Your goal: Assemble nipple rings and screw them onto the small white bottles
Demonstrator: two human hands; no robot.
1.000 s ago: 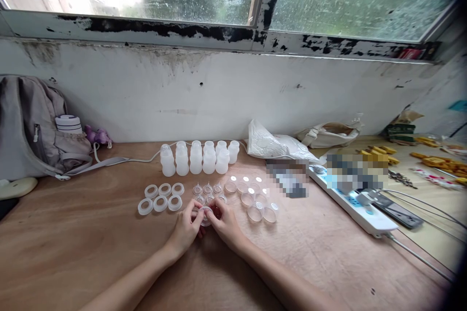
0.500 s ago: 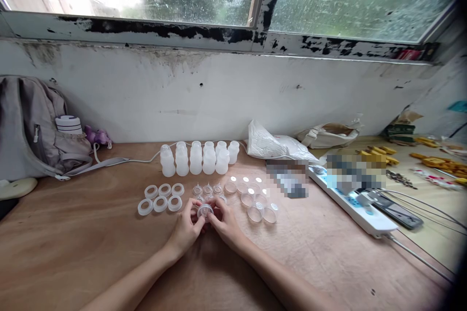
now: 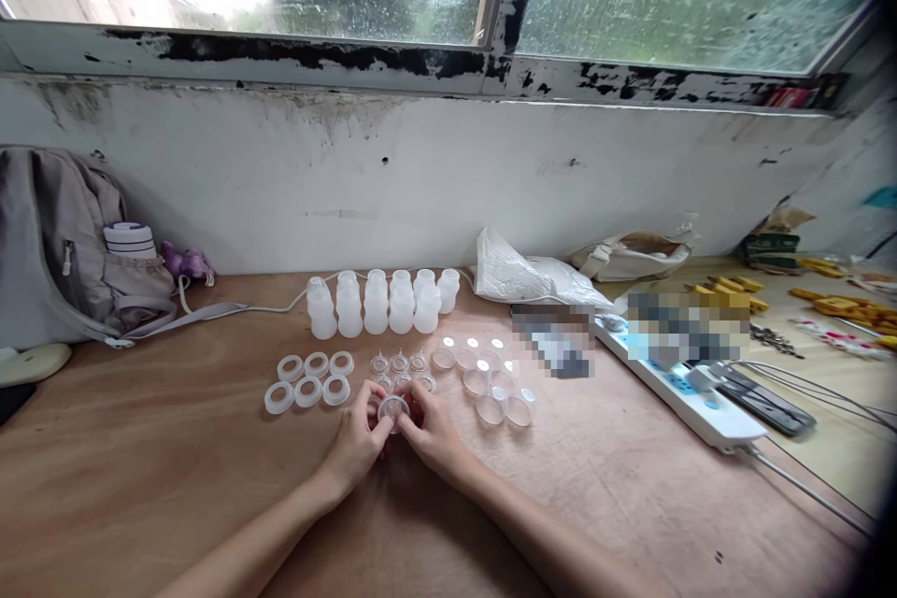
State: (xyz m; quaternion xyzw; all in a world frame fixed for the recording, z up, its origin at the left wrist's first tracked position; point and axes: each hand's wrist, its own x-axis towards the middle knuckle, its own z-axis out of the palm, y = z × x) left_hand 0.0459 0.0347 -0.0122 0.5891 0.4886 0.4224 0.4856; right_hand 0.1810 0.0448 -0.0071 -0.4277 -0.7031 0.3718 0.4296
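Between my two hands is a translucent bottle collar ring [image 3: 393,405], with what looks like a clear nipple inside. My left hand [image 3: 361,439] grips its left side, and my right hand [image 3: 429,430] grips its right side, both thumbs at the near rim. Fingers partly hide its underside. Just beyond my hands stand several clear bottle nipples [image 3: 399,362] in rows. Several loose collar rings [image 3: 308,391] lie to the left. Several clear domed caps [image 3: 491,407] lie to the right. Small frosted bottles [image 3: 377,304] stand upright in rows behind.
A white power strip [image 3: 690,397] with plugs and cables runs along the right, a phone [image 3: 767,404] beside it. White plastic bags [image 3: 522,273] lie against the wall. At the far left sits a grey backpack [image 3: 49,243]. Yellow items [image 3: 729,294] lie at the right back.
The held ring has tilted slightly between my fingers, and my thumbs press at its near rim. Both hands stay in almost the same place.
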